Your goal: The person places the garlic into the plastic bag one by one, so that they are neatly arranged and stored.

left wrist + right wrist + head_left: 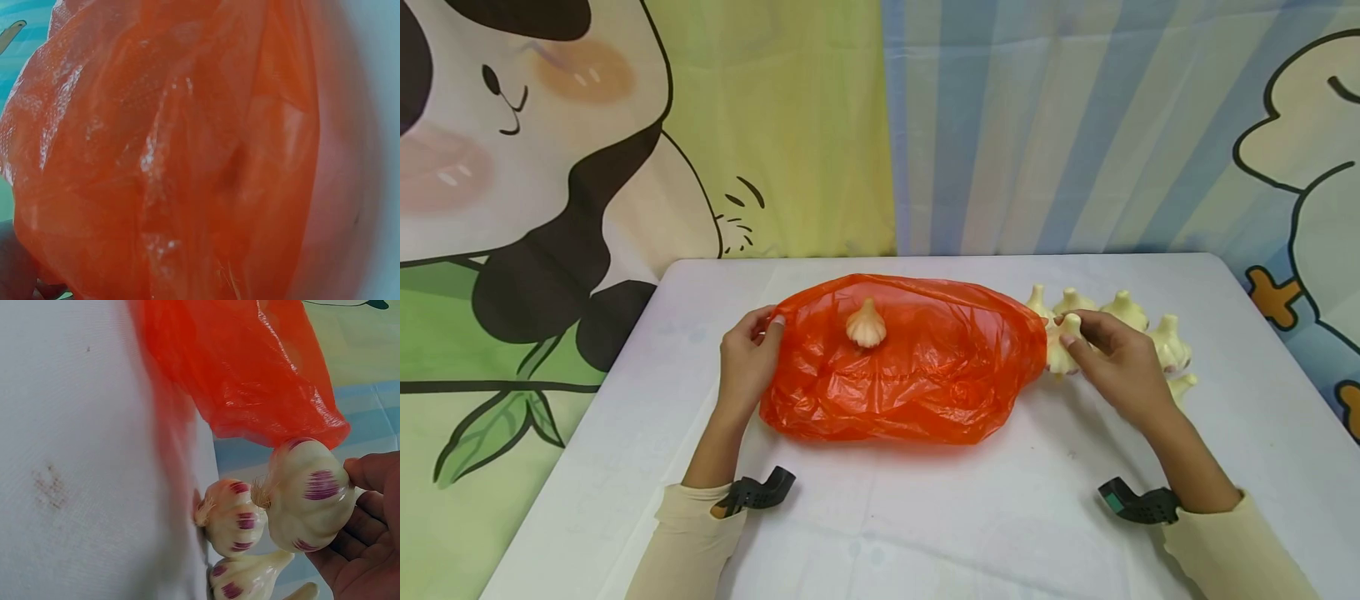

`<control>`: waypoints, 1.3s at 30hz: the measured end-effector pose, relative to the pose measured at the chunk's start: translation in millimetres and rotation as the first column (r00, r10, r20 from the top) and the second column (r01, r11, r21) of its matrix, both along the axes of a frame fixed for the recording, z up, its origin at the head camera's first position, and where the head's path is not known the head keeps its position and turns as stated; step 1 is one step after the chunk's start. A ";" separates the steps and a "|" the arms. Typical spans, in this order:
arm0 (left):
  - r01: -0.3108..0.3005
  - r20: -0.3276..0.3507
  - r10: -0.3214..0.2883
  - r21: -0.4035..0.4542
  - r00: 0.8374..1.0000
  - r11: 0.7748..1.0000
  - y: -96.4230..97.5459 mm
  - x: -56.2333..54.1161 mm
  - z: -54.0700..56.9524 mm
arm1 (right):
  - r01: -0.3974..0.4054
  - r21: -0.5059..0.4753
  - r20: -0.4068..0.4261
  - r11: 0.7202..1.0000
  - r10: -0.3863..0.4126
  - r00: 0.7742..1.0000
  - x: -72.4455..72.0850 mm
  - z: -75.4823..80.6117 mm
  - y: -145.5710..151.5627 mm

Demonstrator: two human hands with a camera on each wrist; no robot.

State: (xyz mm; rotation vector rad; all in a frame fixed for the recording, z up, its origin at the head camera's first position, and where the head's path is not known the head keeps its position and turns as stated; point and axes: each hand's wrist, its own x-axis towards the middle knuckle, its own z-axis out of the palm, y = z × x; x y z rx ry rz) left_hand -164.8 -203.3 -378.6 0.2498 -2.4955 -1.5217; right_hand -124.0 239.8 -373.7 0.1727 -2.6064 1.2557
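Observation:
A red translucent plastic bag (pixel 910 392) lies spread across the middle of the table. Its left edge is pinched by my left hand (pixel 747 358), between thumb and fingers. One garlic bulb (pixel 867 323), tinted orange, shows within the bag's outline. At the bag's right end my right hand (pixel 1116 362) grips another garlic bulb (pixel 312 497), white with purple streaks, which overlaps the bag's edge in the right wrist view. Red film (pixel 187 156) fills most of the left wrist view, with a dark bit of the left hand at its lower left corner.
Several more garlic bulbs (pixel 1168 343) stand behind and to the right of my right hand. The white table (pixel 925 525) reaches back to a printed cloth backdrop (pixel 820 125). Dark wrist cameras (pixel 1138 502) sit on both forearms.

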 end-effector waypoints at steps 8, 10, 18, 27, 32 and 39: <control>0.031 0.035 -0.031 0.008 0.999 0.999 2.2 0.1 -1.3 | 0.013 -0.053 -0.032 0.999 -0.014 0.999 0.6 6.4 0.1; 0.042 0.031 -0.043 0.008 0.999 0.999 2.5 0.6 -1.0 | 0.014 -0.060 -0.054 0.998 -0.018 0.998 0.2 7.6 0.6; 0.054 0.035 -0.054 -0.005 0.998 0.999 2.9 1.8 0.7 | 0.050 -0.051 -0.098 0.997 -0.055 0.994 -0.8 19.0 -1.9; 0.066 0.037 -0.066 0.000 0.997 0.998 2.0 2.1 1.2 | 0.009 -0.086 -0.166 0.996 -0.023 0.986 -6.0 29.0 -5.1; 0.066 0.029 -0.066 0.002 0.997 0.998 1.9 2.4 1.7 | -0.025 -0.101 -0.203 0.995 0.004 0.979 -7.0 36.1 -11.1; 0.065 0.035 -0.065 0.010 0.997 0.998 1.9 2.5 1.9 | -0.110 -0.145 -0.253 0.983 0.071 0.965 -8.9 46.1 -21.6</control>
